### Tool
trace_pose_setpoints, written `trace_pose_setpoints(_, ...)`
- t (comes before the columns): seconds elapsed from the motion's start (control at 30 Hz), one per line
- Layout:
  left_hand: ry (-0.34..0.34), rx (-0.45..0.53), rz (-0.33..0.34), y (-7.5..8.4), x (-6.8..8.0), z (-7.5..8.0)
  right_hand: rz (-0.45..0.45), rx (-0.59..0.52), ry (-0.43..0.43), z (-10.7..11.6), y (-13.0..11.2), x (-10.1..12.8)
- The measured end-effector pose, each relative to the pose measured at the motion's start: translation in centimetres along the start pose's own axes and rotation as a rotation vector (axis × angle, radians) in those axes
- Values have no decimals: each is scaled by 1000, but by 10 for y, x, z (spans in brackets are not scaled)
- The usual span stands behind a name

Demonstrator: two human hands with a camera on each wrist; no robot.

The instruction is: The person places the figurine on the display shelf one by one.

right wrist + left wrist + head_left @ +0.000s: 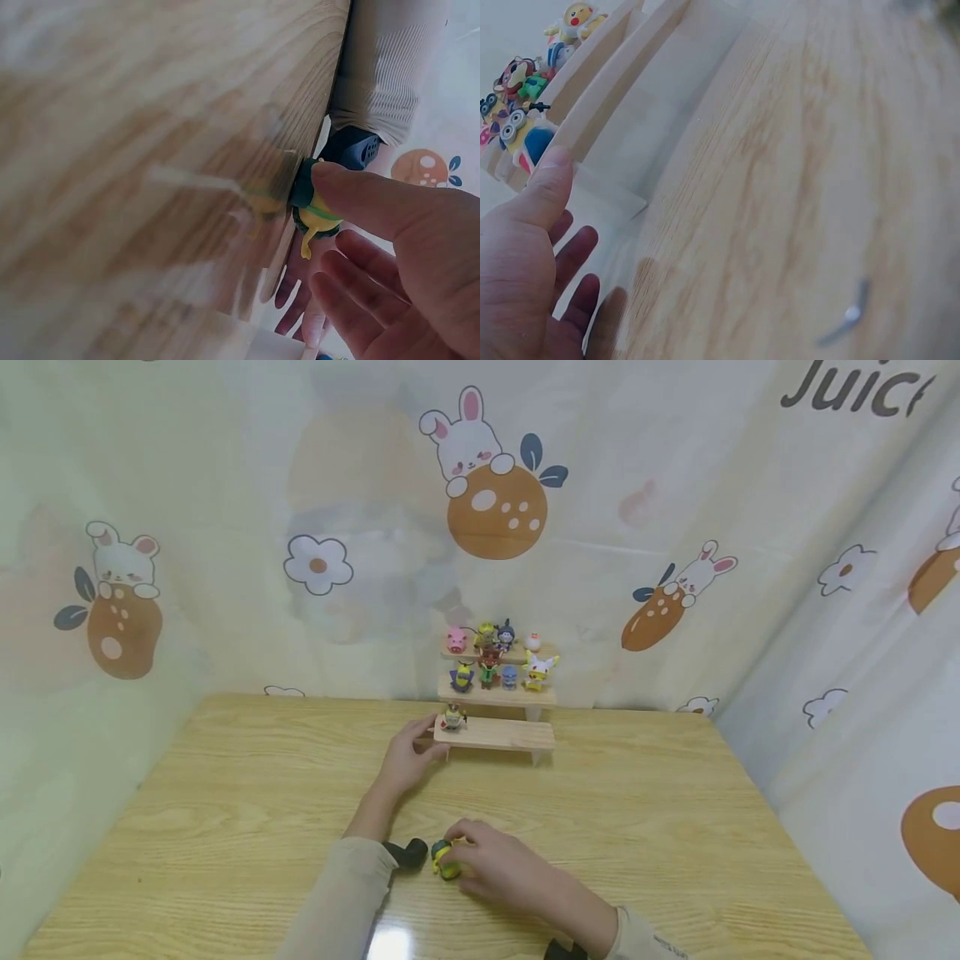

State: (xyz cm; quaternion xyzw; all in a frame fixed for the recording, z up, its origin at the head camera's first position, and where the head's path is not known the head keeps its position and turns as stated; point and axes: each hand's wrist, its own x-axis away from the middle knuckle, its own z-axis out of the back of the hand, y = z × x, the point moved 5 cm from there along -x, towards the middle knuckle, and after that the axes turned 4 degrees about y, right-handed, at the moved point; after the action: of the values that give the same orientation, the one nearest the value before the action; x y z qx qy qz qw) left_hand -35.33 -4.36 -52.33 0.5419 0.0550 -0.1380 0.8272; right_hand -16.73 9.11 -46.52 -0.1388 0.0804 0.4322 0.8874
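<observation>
A small yellow-and-green toy figure (446, 862) (321, 216) is low over the front middle of the table, between the thumb and fingers of my right hand (491, 868) (420, 255). My left hand (408, 758) (532, 247) is at the left end of the wooden step shelf's lowest tier (495, 733). Its thumb touches that end in the left wrist view, while the other fingers extend loosely beside it. A yellow goggle-eyed minion figure (453, 718) (526, 136) stands on this tier, close to the left thumb.
Several small figures crowd the upper two tiers, among them a pink pig (457, 640), a fox in green (488, 670) and a white-and-yellow figure (537, 671). A patterned curtain (360, 635) hangs behind the wooden table (637, 802). Black wrist devices (408, 854) sit at both sleeves.
</observation>
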Motion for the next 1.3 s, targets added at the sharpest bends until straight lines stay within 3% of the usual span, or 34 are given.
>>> trace_pose_setpoints(0.27, 7, -12, 1, 3, 1, 0, -9, 6, -5, -1, -2, -3)
trace_pose_setpoints(0.53, 14, 3, -8, 4, 1, 1, -127, -93, -48, -11, 1, -9)
trace_pose_setpoints(0.77, 10, 2, 2, 4, 1, 0, -174, -148, -42, -15, 5, -10)
trace_pose_setpoints(1.07, 0, 4, 5, 4, 3, -1, -353, -252, -60, -17, 23, 2)
trace_pose_setpoints(1.3, 7, 3, 4, 3, 3, 1, -361, -271, -50, -9, 37, 7)
